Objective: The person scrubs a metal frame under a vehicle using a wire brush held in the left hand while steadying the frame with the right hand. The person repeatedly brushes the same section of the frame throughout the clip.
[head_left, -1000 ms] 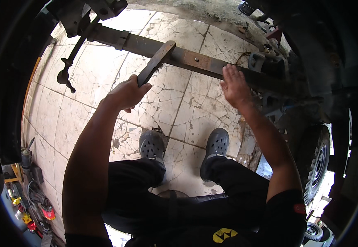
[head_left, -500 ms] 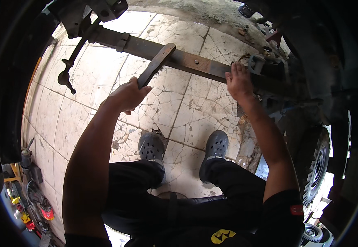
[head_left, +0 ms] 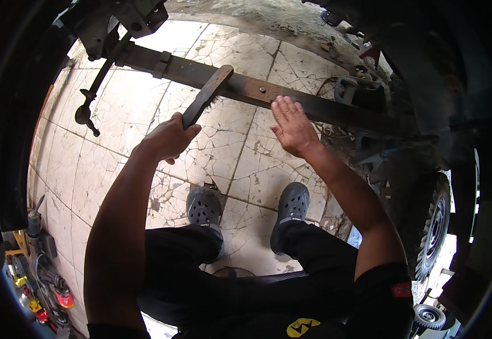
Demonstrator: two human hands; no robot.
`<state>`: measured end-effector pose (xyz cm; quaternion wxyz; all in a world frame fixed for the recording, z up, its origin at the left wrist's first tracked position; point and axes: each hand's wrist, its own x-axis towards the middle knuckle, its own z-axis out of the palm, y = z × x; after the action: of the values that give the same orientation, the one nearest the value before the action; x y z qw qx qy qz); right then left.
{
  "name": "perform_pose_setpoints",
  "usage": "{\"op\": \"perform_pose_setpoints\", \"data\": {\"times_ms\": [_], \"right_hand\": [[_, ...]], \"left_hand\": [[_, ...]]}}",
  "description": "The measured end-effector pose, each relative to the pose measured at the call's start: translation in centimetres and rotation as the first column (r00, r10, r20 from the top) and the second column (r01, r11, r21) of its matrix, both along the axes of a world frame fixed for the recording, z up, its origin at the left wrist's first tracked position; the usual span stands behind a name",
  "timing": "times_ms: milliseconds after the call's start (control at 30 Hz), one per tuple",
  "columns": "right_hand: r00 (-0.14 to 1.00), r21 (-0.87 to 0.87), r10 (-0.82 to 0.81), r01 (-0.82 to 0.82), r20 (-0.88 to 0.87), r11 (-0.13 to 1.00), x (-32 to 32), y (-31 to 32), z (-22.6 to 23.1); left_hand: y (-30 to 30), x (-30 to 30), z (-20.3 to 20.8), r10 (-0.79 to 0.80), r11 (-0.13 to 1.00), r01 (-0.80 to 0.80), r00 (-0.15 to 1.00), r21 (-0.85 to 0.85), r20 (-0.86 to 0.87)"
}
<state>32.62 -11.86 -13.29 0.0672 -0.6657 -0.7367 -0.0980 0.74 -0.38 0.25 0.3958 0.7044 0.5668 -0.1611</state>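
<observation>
1. The left hand (head_left: 167, 140) grips a wooden-backed brush (head_left: 207, 96), its fingers closed around the near end of the handle.
2. The brush slants away up and to the right, dark bristles along its right-hand side. Its far end overlaps a dark metal beam (head_left: 342, 112); whether the bristles touch the metal cannot be told.
3. The right hand (head_left: 295, 127) holds nothing. Its fingers are extended and nearly together, the thumb apart, the back of the hand uppermost. The fingertips lie at the beam's near edge; contact cannot be told.
4. The beam runs from upper left to right, bearing a rust-brown patch (head_left: 250, 86) with a small bolt head (head_left: 263, 90), between the brush and the right hand.
5. Left of the brush, a bracket (head_left: 161, 65) encircles the beam; farther left hangs a rod with a ball joint (head_left: 83, 114).
6. Below, two grey clogs (head_left: 204, 208) stand apart on a cracked tile floor (head_left: 240, 141).
7. At right stands a treaded wheel (head_left: 435, 229).
</observation>
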Motion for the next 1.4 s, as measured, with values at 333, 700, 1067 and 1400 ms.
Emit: {"op": "perform_pose_setpoints", "data": {"times_ms": [333,700,1067,1400], "right_hand": [[0.998,0.037,0.057,-0.058,0.023,0.998,-1.0,0.3,-0.3],[0.996,-0.035,-0.083,0.083,-0.014,0.996,-0.2,1.8,-0.1],[0.99,-0.127,-0.139,0.138,-0.003,0.982,-0.9,1.9,0.5],[0.949,-0.054,-0.301,0.307,0.088,0.95,1.7,0.4,0.6]], "left_hand": [[0.1,-0.1,-0.1,-0.009,1.0,0.009,1.0,-0.002,0.013],[-0.1,-0.3,-0.3,0.004,1.0,-0.005,0.999,0.019,0.039],[-0.1,0.0,-0.3,0.02,1.0,-0.021,0.996,0.012,0.081],[-0.6,0.1,-0.3,0.008,1.0,-0.009,0.997,0.006,0.075]]}}
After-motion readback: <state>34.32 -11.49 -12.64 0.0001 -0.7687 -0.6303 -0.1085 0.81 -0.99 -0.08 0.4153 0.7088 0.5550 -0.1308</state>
